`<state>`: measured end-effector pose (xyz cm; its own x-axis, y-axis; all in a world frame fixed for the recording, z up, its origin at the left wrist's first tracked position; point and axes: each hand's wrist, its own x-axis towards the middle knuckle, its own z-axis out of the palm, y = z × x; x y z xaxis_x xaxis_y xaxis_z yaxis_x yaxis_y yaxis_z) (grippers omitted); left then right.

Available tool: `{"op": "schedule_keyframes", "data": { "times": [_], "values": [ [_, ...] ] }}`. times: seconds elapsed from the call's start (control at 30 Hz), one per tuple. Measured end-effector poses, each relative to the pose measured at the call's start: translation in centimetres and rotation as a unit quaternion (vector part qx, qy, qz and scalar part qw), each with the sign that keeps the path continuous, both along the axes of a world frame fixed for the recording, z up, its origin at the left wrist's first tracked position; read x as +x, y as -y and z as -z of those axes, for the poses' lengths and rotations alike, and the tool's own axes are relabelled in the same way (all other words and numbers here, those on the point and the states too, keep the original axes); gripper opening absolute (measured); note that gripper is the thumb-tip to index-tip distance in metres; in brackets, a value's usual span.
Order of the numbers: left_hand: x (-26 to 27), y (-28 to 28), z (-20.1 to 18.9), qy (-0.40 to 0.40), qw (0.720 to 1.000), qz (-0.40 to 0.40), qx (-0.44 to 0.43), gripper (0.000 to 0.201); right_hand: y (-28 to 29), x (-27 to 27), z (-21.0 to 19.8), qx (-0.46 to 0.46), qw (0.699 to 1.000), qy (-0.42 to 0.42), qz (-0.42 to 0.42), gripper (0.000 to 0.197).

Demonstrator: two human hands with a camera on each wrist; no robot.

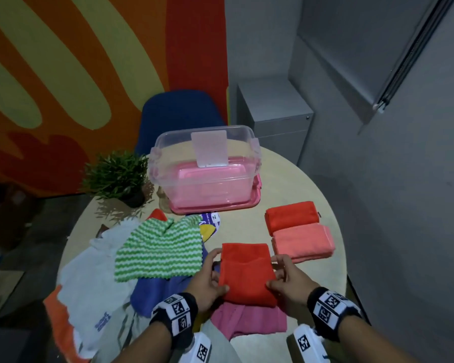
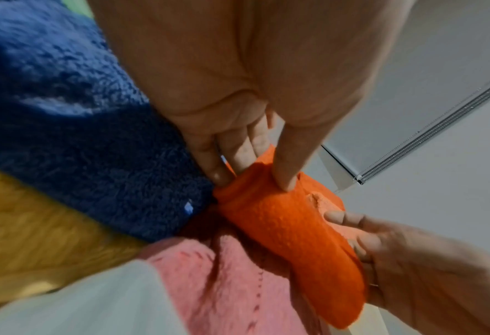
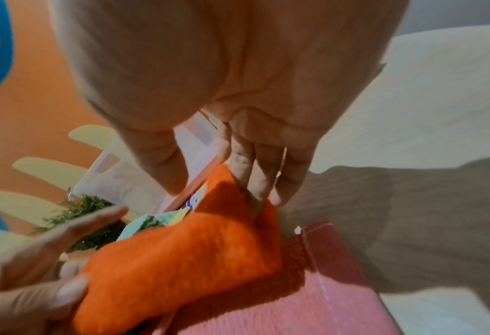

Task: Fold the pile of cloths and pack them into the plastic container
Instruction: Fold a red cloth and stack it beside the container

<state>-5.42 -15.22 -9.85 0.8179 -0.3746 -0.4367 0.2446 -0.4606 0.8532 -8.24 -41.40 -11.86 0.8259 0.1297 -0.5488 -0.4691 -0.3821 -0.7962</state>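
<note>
Gripping folded red cloth (image 1: pixel 247 273) by its sides, both hands, long axis toward container (image 1: pixel 205 166).

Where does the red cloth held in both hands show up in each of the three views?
Head: red cloth at lower centre, gripped between the left hand and right hand.
Left wrist: it looks orange, at centre right, under the thumb.
Right wrist: orange, at lower centre.
Shared landmark: the pink cloth under it, seen in all three views.
</note>
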Motion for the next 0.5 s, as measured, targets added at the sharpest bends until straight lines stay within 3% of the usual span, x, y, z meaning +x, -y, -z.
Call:
{"op": "schedule_keyframes", "data": {
  "times": [0.07, 0.17, 0.23, 0.3, 0.37, 0.43, 0.5],
  "values": [
    [0.8, 0.5, -0.3, 0.029, 0.999, -0.011, -0.011, 0.072, -0.1, 0.6, 0.0, -0.007, 0.999, 0.030, -0.009, 0.060],
    [1.9, 0.9, 0.5, 0.062, 0.998, -0.012, 0.005, 0.053, -0.6, 1.5, 0.1, -0.031, 0.992, 0.121, 0.035, 0.051],
    [2.6, 0.8, 1.3, 0.083, 0.996, -0.009, 0.033, 0.053, -1.0, 2.0, 0.6, -0.060, 0.984, 0.146, 0.076, 0.045],
    [2.9, 0.9, 2.0, 0.079, 0.995, 0.009, 0.053, 0.057, -1.3, 2.1, 1.2, -0.080, 0.984, 0.136, 0.081, 0.041],
    [3.0, 1.0, 2.5, 0.048, 0.994, 0.038, 0.089, 0.057, -1.3, 1.9, 2.4, -0.120, 0.987, 0.109, 0.017, 0.032],
    [3.1, 1.0, 3.1, 0.029, 0.989, 0.052, 0.136, 0.055, -1.2, 1.5, 3.3, -0.157, 0.984, 0.075, -0.040, 0.034],
    [3.2, 1.0, 3.2, 0.026, 0.988, 0.052, 0.146, 0.053, -1.1, 1.3, 3.4, -0.167, 0.983, 0.065, -0.040, 0.038]
  ]
}}
